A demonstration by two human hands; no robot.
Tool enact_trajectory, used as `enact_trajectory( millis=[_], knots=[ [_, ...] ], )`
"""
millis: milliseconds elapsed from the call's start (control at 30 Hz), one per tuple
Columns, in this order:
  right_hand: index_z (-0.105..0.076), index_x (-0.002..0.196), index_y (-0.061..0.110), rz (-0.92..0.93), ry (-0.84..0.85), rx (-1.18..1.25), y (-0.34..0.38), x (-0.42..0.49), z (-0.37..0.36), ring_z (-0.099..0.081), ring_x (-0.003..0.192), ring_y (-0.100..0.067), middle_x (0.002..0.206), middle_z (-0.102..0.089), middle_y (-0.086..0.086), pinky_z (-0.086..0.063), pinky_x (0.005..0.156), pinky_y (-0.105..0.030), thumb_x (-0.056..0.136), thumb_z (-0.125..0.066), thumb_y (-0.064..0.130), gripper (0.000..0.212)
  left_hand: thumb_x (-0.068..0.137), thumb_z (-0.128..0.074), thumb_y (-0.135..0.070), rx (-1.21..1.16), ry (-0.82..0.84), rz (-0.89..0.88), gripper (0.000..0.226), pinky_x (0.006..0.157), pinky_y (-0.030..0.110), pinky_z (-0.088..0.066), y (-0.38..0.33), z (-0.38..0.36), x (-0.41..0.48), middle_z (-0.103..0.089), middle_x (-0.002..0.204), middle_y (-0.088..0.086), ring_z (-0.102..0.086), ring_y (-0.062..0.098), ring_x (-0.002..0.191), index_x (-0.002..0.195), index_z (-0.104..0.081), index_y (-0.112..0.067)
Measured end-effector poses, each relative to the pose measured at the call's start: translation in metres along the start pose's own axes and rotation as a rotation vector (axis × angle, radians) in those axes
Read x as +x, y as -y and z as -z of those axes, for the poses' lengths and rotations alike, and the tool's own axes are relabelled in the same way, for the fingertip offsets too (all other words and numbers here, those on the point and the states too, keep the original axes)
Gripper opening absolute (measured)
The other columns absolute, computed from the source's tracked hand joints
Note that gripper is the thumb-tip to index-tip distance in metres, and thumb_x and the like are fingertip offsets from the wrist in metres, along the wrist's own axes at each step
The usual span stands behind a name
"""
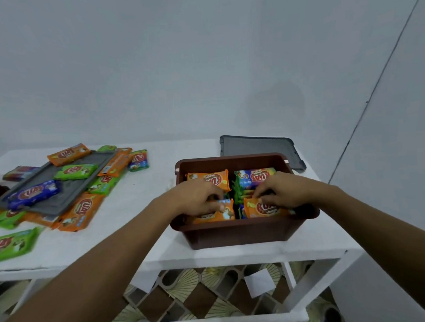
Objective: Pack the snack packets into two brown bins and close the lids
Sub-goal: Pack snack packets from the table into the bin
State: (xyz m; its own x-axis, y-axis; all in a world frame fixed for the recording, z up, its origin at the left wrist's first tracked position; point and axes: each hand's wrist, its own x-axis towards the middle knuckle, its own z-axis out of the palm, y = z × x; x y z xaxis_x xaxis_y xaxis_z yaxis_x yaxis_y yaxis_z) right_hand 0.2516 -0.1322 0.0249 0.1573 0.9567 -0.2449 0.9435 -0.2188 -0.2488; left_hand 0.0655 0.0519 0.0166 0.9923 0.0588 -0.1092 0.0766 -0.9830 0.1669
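Head view: a brown bin (244,233) stands on the white surface (139,196), right of centre, open and already packed close to its rim with snack packets in two rows. Both hands are inside it. The left grip (198,198) has its fingers curled down onto the near-left orange packet (218,215). The right grip (282,191) pinches the far edge of the near-right orange packet (263,209). Judging by this, the step in hand is settling the top layer.

The loose packets (82,212) lie well apart to the left of the bin, on and around a grey lid (65,193), most with their long axes running diagonally; the left grip is the nearer one to them. A second grey lid (257,150) lies flat just beyond the bin's far right corner, closer to the right grip. A dark shape at the left edge may be the other bin; I cannot tell.
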Motion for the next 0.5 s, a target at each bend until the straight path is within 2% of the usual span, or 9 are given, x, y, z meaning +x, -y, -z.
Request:
enact_trajectory(
  millis=[133, 300, 467, 500],
  knots=[
    [-0.065, 0.121, 0.032, 0.029, -0.071, -0.034, 0.001, -0.002, -0.004, -0.051, 0.101, 0.002, 0.126, -0.061, 0.015, -0.046, 0.089, -0.022, 0.097, -0.054, 0.037, 0.027, 0.091, -0.049, -0.059, 0.052, -0.045, 0.021, 0.039, 0.074, 0.040, -0.053, 0.000, -0.006, -0.002, -0.069, 0.099, -0.006, -0.061, 0.012, 0.087, 0.115, -0.064, -0.031],
    [-0.060, 0.126, 0.035, -0.023, -0.052, -0.140, 0.002, -0.001, -0.010, -0.055, 0.112, -0.010, 0.127, -0.061, 0.012, -0.046, 0.086, -0.030, 0.100, -0.039, 0.040, 0.033, 0.097, -0.041, -0.051, 0.061, 0.039, 0.042, 0.035, 0.080, 0.040, -0.053, -0.005, -0.005, -0.003, -0.067, 0.110, -0.007, -0.060, 0.012, 0.098, 0.123, -0.057, -0.034],
    [-0.066, 0.110, 0.031, -0.045, -0.097, -0.144, -0.002, 0.001, -0.015, -0.059, 0.094, -0.009, 0.111, -0.067, 0.009, -0.039, 0.064, -0.019, 0.099, -0.039, 0.042, 0.031, 0.099, -0.039, -0.048, 0.085, 0.064, 0.015, 0.034, 0.079, 0.040, -0.053, -0.006, -0.002, -0.007, -0.066, 0.113, -0.007, -0.060, 0.012, 0.099, 0.125, -0.055, -0.033],
    [-0.067, 0.106, 0.030, -0.050, -0.111, -0.145, -0.002, 0.001, -0.016, -0.059, 0.090, -0.009, 0.107, -0.067, 0.008, -0.041, 0.063, -0.019, 0.098, -0.040, 0.042, 0.031, 0.100, -0.039, -0.048, 0.082, 0.066, 0.009, 0.034, 0.079, 0.039, -0.053, -0.005, -0.002, -0.007, -0.065, 0.115, -0.008, -0.059, 0.011, 0.101, 0.125, -0.055, -0.034]
  ],
)
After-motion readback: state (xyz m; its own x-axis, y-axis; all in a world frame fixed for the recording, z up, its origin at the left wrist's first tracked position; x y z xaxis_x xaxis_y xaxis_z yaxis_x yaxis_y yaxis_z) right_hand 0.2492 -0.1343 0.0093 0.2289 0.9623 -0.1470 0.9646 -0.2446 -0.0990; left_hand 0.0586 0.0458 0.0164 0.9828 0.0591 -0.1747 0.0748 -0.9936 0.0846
